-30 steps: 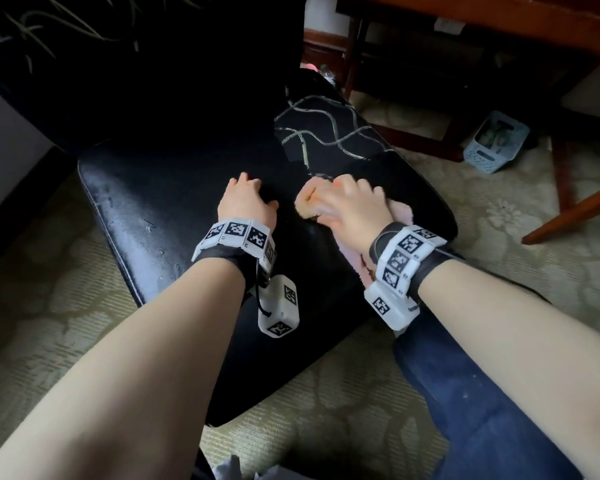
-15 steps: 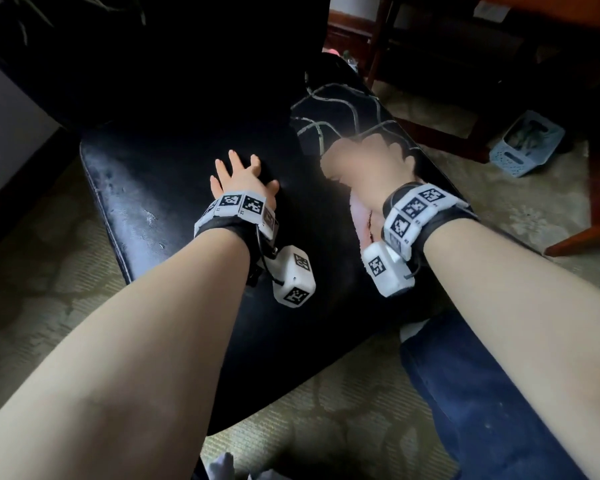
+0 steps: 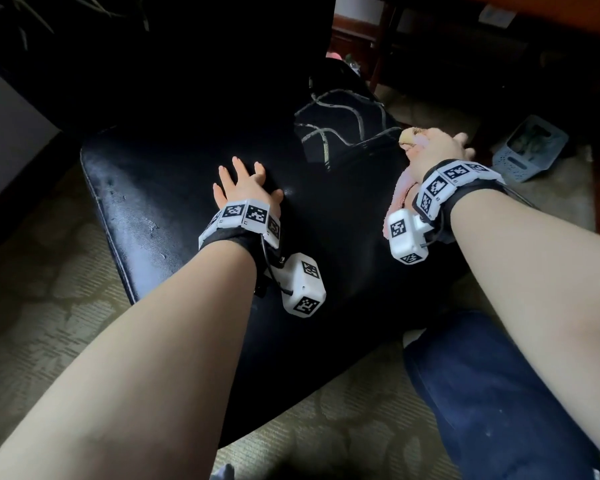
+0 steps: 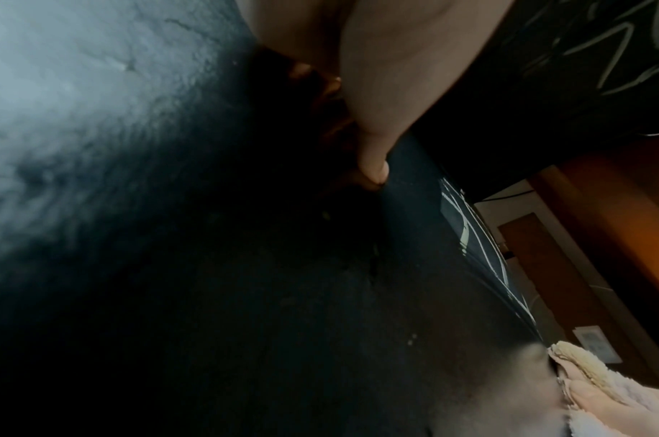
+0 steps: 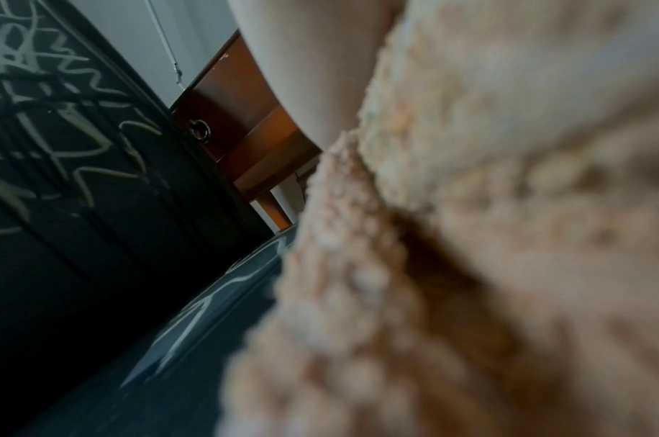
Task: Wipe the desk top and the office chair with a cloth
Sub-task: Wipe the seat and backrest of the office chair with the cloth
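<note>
Knee [image 3: 482, 386] in dark blue sits nearest, against the front of the black chair [image 3: 146, 202], on patterned carpet [image 3: 32, 289]. Left hand [image 3: 243, 185] lies flat on the seat, fingers straight and spread, gripping nothing; a second ago its fingers were curled. Right hand [image 3: 433, 150] presses the pink cloth [image 3: 400, 192] onto the seat's right edge, fingers extended over it. It has slid right from the middle of the seat, where it was a second ago. Cloth shows under the palm and trails toward the wrist. Cushion [image 3: 340, 123] with pale squiggles lies just beyond. Farther off stand a blue basket [image 3: 530, 150] and a wooden table [image 3: 499, 36].
</note>
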Demonstrator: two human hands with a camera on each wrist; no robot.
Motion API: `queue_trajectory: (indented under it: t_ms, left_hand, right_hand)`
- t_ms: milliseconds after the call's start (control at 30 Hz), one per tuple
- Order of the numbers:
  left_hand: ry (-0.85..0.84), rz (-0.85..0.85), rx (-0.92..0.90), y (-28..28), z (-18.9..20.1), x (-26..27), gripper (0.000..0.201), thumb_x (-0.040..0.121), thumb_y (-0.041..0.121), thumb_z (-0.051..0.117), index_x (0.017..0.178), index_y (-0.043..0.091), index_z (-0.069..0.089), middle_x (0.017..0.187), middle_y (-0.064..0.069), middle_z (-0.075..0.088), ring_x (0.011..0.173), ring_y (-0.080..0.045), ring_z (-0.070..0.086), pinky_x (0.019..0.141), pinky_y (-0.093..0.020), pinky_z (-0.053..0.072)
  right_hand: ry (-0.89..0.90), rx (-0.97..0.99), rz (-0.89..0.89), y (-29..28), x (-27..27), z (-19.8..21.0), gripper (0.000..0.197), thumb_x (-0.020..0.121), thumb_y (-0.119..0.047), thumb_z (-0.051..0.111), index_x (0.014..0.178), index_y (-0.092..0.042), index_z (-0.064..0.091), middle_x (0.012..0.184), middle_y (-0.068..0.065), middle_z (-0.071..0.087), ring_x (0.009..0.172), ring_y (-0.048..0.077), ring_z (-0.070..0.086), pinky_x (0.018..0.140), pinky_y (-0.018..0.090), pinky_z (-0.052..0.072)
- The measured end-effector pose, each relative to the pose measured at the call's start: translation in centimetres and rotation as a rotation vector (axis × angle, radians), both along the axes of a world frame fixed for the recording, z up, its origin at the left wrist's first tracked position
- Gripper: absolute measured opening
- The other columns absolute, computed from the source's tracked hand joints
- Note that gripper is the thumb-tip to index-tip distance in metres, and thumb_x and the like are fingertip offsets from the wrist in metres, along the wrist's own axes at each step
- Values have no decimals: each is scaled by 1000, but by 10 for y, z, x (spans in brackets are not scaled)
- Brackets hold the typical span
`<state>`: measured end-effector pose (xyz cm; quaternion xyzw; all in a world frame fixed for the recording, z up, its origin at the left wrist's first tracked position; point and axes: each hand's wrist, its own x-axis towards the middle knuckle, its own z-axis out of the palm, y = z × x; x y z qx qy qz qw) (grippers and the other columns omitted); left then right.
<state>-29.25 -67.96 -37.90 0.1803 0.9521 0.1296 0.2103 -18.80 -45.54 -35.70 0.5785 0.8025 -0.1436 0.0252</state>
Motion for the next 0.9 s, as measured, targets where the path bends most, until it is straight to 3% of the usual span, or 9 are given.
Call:
queue_trajectory:
  t_ms: [133, 300, 500, 700, 800, 900]
  left_hand:
    - [-2, -6, 11, -1, 1, -2, 58, 97, 38, 47, 149, 24, 23, 160, -4, -2, 146, -28, -9, 117, -42, -1]
    - [-12, -32, 31, -5, -2, -2, 57, 98, 39, 45, 148, 24, 24, 160, -4, -2, 146, -28, -11, 117, -42, -3]
    - [-48, -40, 37, -3, 0, -6, 55, 97, 38, 47, 147, 24, 27, 160, -4, -3, 146, -28, -12, 117, -42, -4]
    - [-10, -59, 16, -6, -2, -4, 59, 98, 39, 45, 150, 24, 22, 160, -4, -2, 146, -29, -11, 117, -43, -4]
    - [-20, -64, -5, -5, 0, -7, 59, 98, 40, 45, 150, 25, 21, 160, -4, -2, 146, -29, -11, 117, -42, -3]
    - [-54, -51, -12, -4, 3, -8, 57, 98, 39, 44, 149, 25, 22, 160, -3, -4, 146, -27, -13, 117, -41, -4]
  right_hand:
    - [-43, -6, -28, -1, -6, 2, 44, 94, -30, 51, 135, -19, 43, 136, 18, 33, 124, 38, 36, 102, 54, 33]
    - [-79, 28, 97, -8, -3, 4, 42, 96, -36, 47, 135, -22, 43, 135, 16, 34, 123, 37, 35, 100, 52, 32]
    - [-111, 163, 630, -60, -25, 2, 42, 94, -38, 50, 133, -29, 41, 126, 11, 41, 114, 34, 42, 93, 48, 34]
    - [-38, 107, 1052, -106, -38, 0, 40, 94, -36, 50, 133, -37, 42, 131, 4, 39, 115, 28, 40, 94, 46, 32]
    - [-34, 130, 1048, -102, -41, -1, 42, 94, -25, 50, 132, -38, 41, 131, 2, 38, 114, 27, 39, 93, 44, 32]
    - [-55, 126, 842, -79, -50, 1, 42, 92, -28, 49, 133, -37, 40, 128, 7, 37, 115, 31, 39, 93, 47, 33]
